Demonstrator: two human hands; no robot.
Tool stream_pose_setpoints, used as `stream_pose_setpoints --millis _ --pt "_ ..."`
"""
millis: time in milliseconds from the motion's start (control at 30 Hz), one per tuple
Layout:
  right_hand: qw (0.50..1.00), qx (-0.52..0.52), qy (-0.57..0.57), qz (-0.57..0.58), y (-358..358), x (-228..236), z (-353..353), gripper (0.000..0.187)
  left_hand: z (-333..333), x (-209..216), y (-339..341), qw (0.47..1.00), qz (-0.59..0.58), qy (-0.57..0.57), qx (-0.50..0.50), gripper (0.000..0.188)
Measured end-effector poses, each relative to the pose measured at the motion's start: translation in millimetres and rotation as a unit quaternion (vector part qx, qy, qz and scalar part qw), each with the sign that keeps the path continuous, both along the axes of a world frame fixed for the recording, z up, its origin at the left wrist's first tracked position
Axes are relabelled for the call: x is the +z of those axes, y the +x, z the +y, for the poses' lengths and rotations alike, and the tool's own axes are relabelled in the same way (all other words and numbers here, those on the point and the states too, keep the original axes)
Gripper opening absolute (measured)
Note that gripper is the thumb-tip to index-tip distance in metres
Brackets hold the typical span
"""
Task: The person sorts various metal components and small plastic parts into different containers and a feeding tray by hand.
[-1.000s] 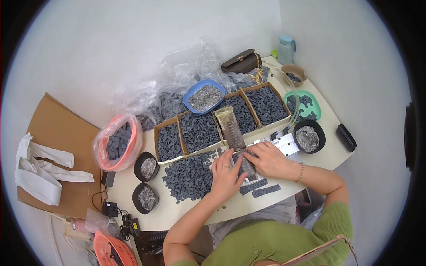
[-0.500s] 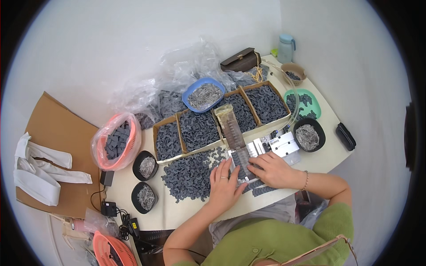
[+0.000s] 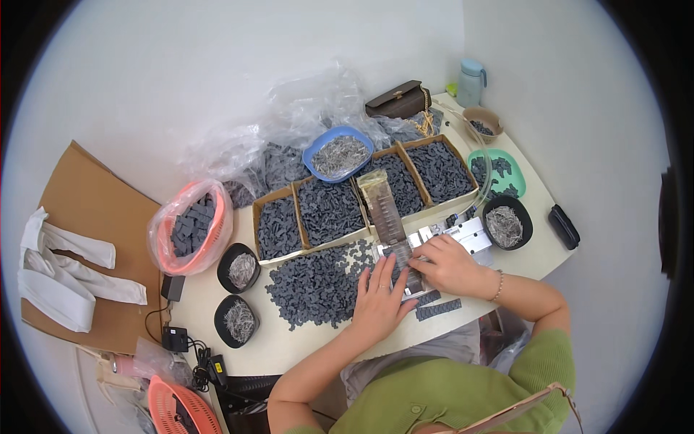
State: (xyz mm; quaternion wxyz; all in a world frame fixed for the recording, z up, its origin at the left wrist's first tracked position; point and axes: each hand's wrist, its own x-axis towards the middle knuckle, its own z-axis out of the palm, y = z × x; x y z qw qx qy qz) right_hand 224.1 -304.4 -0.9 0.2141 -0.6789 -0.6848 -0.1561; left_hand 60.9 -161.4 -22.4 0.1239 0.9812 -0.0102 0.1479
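A metal fixture (image 3: pixel 410 289) with a dark, see-through bed lies at the table's front, between my two hands. My left hand (image 3: pixel 377 304) rests along its left side, fingers stretched and slightly apart. Bent over the fixture from the right, my right hand (image 3: pixel 454 266) has its fingers drawn together at the bed; what they pinch, if anything, is hidden. A clear ribbed plastic plate (image 3: pixel 384 210) extends from the fixture's far end over the divided box. Dark grey toothed strips (image 3: pixel 438 309) lie in front of the fixture. Left of my left hand spreads a heap of small grey parts (image 3: pixel 314 286).
A divided cardboard box (image 3: pixel 334 240) of grey parts stands behind. Metal pins fill a blue tray (image 3: pixel 312 160) and black bowls (image 3: pixel 230 254), (image 3: pixel 523 235). A silver pneumatic block (image 3: pixel 466 235) with tubing sits right of the fixture. A pink basket (image 3: pixel 219 230) stands at left.
My right hand has moved slightly up and right over the fixture. The bed's grey rows now look darker, under something see-through. More of the strips in front shows. The view has shifted a little.
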Motion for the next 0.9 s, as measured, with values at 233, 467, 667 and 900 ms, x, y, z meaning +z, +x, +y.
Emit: stream_pose_setpoints --millis 233,467,667,900 --pt "0.997 0.006 -0.035 0.072 0.4 3.0 5.0 0.023 13.5 4.5 7.5 1.0 0.005 -0.021 0.015 0.064" --pt "0.98 0.031 -0.168 0.105 16.8 -4.1 41.9 0.01 16.2 15.7 -1.0 1.0 0.008 -0.011 0.019 0.067" --pt "0.977 -0.041 -0.095 0.184 58.5 39.2 99.8 0.014 4.4 8.9 -15.6 0.997 0.043 0.033 -0.048 0.073" --pt "0.969 -0.138 0.138 0.153 93.2 38.7 142.3 0.022 18.2 5.7 5.9 1.0 0.028 0.013 0.005 0.067"
